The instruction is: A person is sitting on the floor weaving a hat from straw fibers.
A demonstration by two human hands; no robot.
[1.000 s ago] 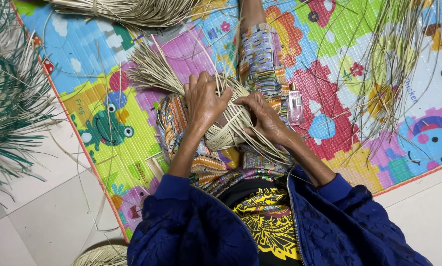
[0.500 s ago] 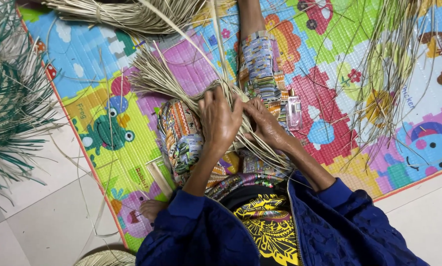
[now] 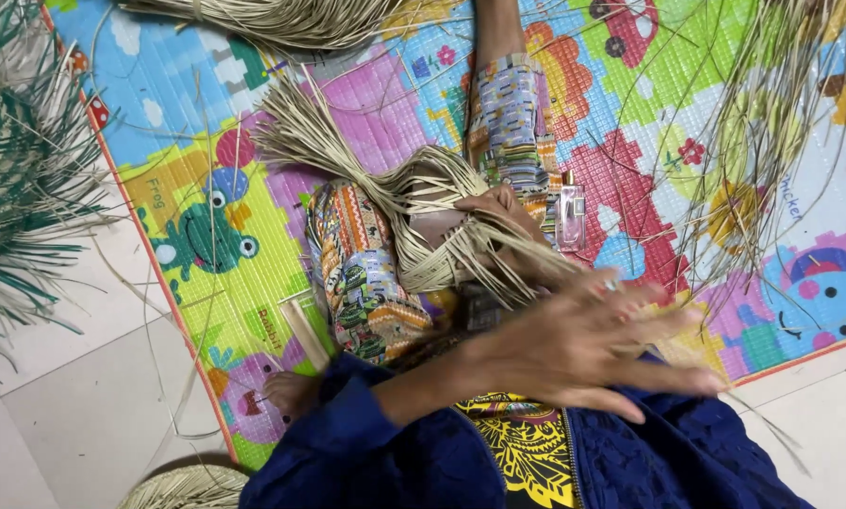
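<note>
A bundle of pale straw strands point(image 3: 423, 221) lies across my lap, looped over my knee, with its loose ends fanned out to the upper left. My right hand point(image 3: 503, 209) sits among the strands and grips them; straw hides much of it. My left hand point(image 3: 583, 349) is blurred with motion. It reaches across my body to the right with the fingers spread and nothing in them, just below the bundle. I wear a dark blue jacket and colourful patterned trousers point(image 3: 357, 273).
I sit on a bright cartoon play mat point(image 3: 206, 236) over pale floor tiles. A small glass bottle point(image 3: 571, 212) stands by my leg. More straw lies at the top point(image 3: 282, 19) and right point(image 3: 772, 123), green palm leaves point(image 3: 18, 188) at the left, and a woven piece point(image 3: 187, 485) at the bottom left.
My left hand has let go of the straw bundle and swung across to the right, fingers spread. The right hand stays on the strands. The view has shifted slightly.
</note>
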